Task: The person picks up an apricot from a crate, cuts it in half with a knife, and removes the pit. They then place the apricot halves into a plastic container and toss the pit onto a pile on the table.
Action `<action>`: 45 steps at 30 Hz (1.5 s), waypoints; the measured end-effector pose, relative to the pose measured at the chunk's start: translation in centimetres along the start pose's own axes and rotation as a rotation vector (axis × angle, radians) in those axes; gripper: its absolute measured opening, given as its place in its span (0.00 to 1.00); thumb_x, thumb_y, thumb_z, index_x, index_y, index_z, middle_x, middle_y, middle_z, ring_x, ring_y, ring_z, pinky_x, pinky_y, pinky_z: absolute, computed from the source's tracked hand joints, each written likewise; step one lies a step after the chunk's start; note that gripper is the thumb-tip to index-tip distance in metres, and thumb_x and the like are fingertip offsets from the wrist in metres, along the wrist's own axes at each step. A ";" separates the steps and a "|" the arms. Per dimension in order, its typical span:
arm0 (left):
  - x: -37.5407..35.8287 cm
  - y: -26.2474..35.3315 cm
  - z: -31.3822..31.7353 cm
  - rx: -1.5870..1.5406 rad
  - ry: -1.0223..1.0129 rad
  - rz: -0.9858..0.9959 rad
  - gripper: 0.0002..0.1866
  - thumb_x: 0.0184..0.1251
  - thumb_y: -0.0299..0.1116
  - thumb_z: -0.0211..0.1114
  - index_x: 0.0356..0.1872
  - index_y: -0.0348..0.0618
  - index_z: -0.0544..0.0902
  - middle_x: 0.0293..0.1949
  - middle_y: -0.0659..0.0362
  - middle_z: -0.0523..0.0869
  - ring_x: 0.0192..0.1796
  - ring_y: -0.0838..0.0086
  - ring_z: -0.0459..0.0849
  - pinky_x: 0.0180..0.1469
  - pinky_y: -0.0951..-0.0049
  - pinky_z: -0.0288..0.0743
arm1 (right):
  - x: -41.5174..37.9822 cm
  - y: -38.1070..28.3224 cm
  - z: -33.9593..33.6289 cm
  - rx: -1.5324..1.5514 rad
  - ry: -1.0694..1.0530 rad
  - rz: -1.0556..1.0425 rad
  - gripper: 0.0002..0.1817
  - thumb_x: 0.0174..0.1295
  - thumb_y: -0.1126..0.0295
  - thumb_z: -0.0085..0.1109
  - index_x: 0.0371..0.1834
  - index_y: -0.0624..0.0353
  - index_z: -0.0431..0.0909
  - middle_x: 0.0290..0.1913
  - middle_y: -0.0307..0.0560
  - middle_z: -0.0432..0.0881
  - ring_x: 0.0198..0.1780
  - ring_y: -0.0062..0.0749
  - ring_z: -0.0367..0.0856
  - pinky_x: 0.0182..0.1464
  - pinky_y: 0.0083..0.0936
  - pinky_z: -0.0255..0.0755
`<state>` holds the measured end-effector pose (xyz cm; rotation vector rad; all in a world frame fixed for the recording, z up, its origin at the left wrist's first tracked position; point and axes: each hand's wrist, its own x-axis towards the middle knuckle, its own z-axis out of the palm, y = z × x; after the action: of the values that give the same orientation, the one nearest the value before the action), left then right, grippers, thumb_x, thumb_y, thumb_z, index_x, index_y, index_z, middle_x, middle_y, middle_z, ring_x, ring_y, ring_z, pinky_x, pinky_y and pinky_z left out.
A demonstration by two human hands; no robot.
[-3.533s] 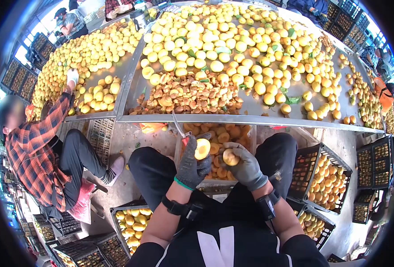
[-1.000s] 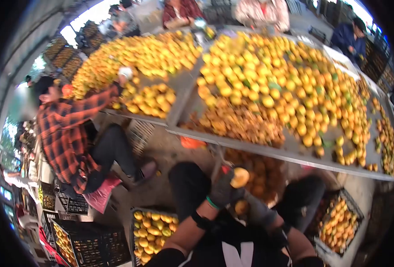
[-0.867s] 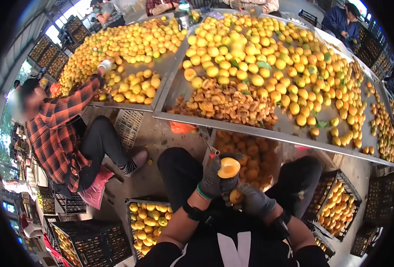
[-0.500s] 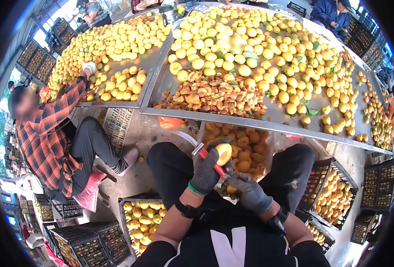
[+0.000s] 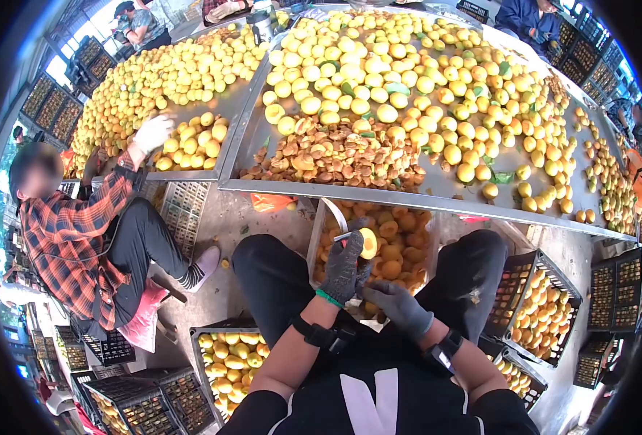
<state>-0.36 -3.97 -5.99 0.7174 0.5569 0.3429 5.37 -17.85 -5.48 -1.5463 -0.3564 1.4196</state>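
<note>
In my left hand (image 5: 345, 267), in a dark glove with a green cuff, is a curved knife (image 5: 337, 215), its blade pointing up and toward the table. A cut yellow-orange fruit half (image 5: 368, 243) shows its hollow at the same fingers. Just to the right, my right hand (image 5: 397, 307), in a grey glove, has its fingers bent together close to the left hand; what they hold, if anything, is hidden. Below and behind the hands, between my knees, stands a crate of orange fruit halves (image 5: 401, 239).
A metal-edged table (image 5: 408, 201) bears whole yellow fruit and a pile of brown pieces (image 5: 343, 154). Fruit crates (image 5: 228, 362) (image 5: 542, 312) flank my legs. At the left a person in a plaid shirt (image 5: 71, 243) sits by another table. More people are beyond.
The knife has turned upright and its red handle is now hidden by my left hand. My right hand has moved slightly left and down. The neighbouring person's gloved hand has shifted over the fruit.
</note>
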 end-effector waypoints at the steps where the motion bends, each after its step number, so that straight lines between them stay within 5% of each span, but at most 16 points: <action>1: 0.2 -0.4 -0.3 0.113 0.070 0.013 0.22 0.70 0.50 0.54 0.58 0.50 0.73 0.20 0.66 0.72 0.12 0.83 0.63 0.13 0.83 0.56 | 0.9 0.8 -0.4 -0.290 0.113 -0.088 0.21 0.61 0.55 0.61 0.46 0.62 0.74 0.37 0.44 0.83 0.35 0.28 0.83 0.36 0.22 0.74; 2: 0.5 -0.8 -0.7 0.226 0.140 0.027 0.20 0.71 0.48 0.54 0.58 0.52 0.73 0.21 0.66 0.72 0.12 0.84 0.63 0.14 0.83 0.56 | 1.6 1.1 -0.9 -0.290 0.115 -0.087 0.21 0.61 0.55 0.61 0.46 0.62 0.74 0.37 0.44 0.83 0.35 0.28 0.83 0.36 0.22 0.74; 3: 0.9 -0.9 -1.3 0.337 0.119 0.022 0.21 0.70 0.42 0.58 0.61 0.50 0.70 0.31 0.65 0.77 0.28 0.83 0.75 0.27 0.81 0.71 | 2.1 1.3 -1.5 -0.353 0.279 -0.247 0.23 0.59 0.56 0.63 0.47 0.64 0.74 0.36 0.47 0.83 0.35 0.32 0.83 0.37 0.25 0.74; 5: 1.1 -1.0 -0.8 0.494 0.144 -0.003 0.22 0.69 0.43 0.59 0.60 0.48 0.69 0.32 0.64 0.78 0.29 0.81 0.76 0.30 0.79 0.72 | 2.3 -0.5 -1.6 -0.516 0.524 -0.508 0.27 0.54 0.55 0.67 0.50 0.64 0.73 0.34 0.53 0.81 0.35 0.40 0.82 0.37 0.31 0.75; 9: 2.5 -2.7 -1.7 0.771 0.137 0.122 0.23 0.69 0.43 0.60 0.60 0.44 0.70 0.29 0.63 0.78 0.29 0.81 0.76 0.31 0.79 0.72 | 6.1 0.6 -3.0 -0.648 0.523 -0.481 0.26 0.59 0.55 0.63 0.51 0.63 0.72 0.36 0.49 0.82 0.34 0.38 0.82 0.38 0.29 0.76; 11: 2.6 -2.6 -2.0 0.785 0.148 0.121 0.22 0.70 0.42 0.58 0.60 0.44 0.70 0.29 0.64 0.78 0.28 0.83 0.76 0.29 0.80 0.71 | 6.9 1.2 -3.0 0.459 0.355 -0.349 0.13 0.63 0.71 0.55 0.50 0.62 0.74 0.42 0.49 0.82 0.39 0.33 0.83 0.41 0.24 0.76; 13: 2.4 -2.2 -3.0 0.208 0.014 0.124 0.18 0.71 0.39 0.56 0.59 0.45 0.73 0.26 0.65 0.77 0.23 0.86 0.73 0.23 0.84 0.66 | 5.2 0.9 -4.1 0.421 0.146 -0.241 0.13 0.66 0.70 0.52 0.51 0.63 0.73 0.44 0.48 0.81 0.40 0.33 0.83 0.41 0.23 0.76; 14: 1.8 -1.2 -2.8 0.208 0.017 0.121 0.18 0.71 0.39 0.56 0.59 0.45 0.73 0.26 0.65 0.77 0.23 0.86 0.73 0.23 0.84 0.66 | 4.5 0.7 -4.3 0.379 -0.063 -0.134 0.13 0.68 0.70 0.48 0.51 0.63 0.73 0.47 0.48 0.81 0.41 0.33 0.83 0.40 0.22 0.77; 18: -0.3 2.5 -0.2 0.097 -0.060 0.075 0.18 0.70 0.39 0.58 0.56 0.43 0.75 0.21 0.67 0.72 0.15 0.87 0.64 0.15 0.86 0.58 | 3.6 2.1 -2.6 0.071 -0.163 -0.276 0.16 0.71 0.62 0.45 0.51 0.62 0.73 0.45 0.46 0.81 0.41 0.30 0.82 0.33 0.19 0.74; 20: -0.9 2.7 0.0 -0.036 -0.144 0.007 0.17 0.70 0.40 0.58 0.54 0.42 0.76 0.21 0.66 0.72 0.15 0.86 0.64 0.15 0.86 0.58 | 1.2 0.2 -1.3 0.304 -0.441 0.133 0.22 0.72 0.53 0.39 0.53 0.59 0.72 0.45 0.45 0.80 0.41 0.25 0.81 0.30 0.18 0.73; 23: -1.5 2.0 -0.6 -0.126 -0.265 -0.019 0.16 0.70 0.39 0.58 0.52 0.41 0.76 0.20 0.65 0.71 0.14 0.85 0.65 0.14 0.85 0.59 | 0.8 1.3 -0.5 0.512 -0.558 0.108 0.22 0.72 0.53 0.38 0.52 0.59 0.73 0.45 0.45 0.81 0.41 0.24 0.81 0.31 0.17 0.73; 27: -1.6 2.3 -0.5 -0.204 -0.363 0.020 0.16 0.69 0.39 0.59 0.52 0.42 0.76 0.21 0.64 0.72 0.15 0.83 0.65 0.15 0.82 0.60 | -0.1 0.7 0.2 0.524 -0.519 0.069 0.23 0.72 0.52 0.39 0.51 0.60 0.72 0.45 0.45 0.80 0.42 0.26 0.81 0.34 0.18 0.74; 29: -1.5 2.1 0.1 -0.201 -0.100 0.161 0.14 0.69 0.41 0.59 0.48 0.43 0.78 0.20 0.66 0.70 0.14 0.83 0.64 0.15 0.81 0.59 | -1.0 -0.5 0.7 0.221 -0.131 -0.133 0.19 0.70 0.55 0.46 0.49 0.61 0.72 0.43 0.46 0.79 0.41 0.30 0.81 0.36 0.19 0.76; 34: -2.3 3.4 -0.5 -0.253 -0.114 0.230 0.16 0.71 0.50 0.53 0.41 0.48 0.78 0.20 0.67 0.68 0.13 0.81 0.61 0.15 0.79 0.56 | -2.4 -1.8 0.2 0.328 -0.137 -0.070 0.17 0.65 0.63 0.57 0.50 0.62 0.70 0.42 0.46 0.79 0.39 0.24 0.81 0.36 0.18 0.76; 36: -2.9 3.8 -0.1 -0.231 -0.157 0.299 0.15 0.71 0.49 0.54 0.39 0.48 0.77 0.20 0.66 0.68 0.13 0.81 0.61 0.15 0.79 0.56 | -2.6 -2.2 -0.2 0.118 -0.146 -0.068 0.18 0.65 0.65 0.57 0.53 0.61 0.68 0.39 0.44 0.80 0.35 0.20 0.79 0.33 0.15 0.74; 45: -3.6 2.5 1.7 -0.247 -0.081 0.453 0.09 0.70 0.38 0.59 0.39 0.43 0.78 0.18 0.64 0.71 0.15 0.83 0.61 0.15 0.82 0.55 | -2.5 -0.2 1.3 0.098 -0.066 -0.284 0.18 0.64 0.73 0.57 0.56 0.58 0.67 0.36 0.37 0.76 0.30 0.14 0.73 0.29 0.12 0.69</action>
<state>-2.53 -4.78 -1.85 0.6100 0.2631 0.7866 3.59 -19.04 -3.56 -1.3142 -0.5179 1.2481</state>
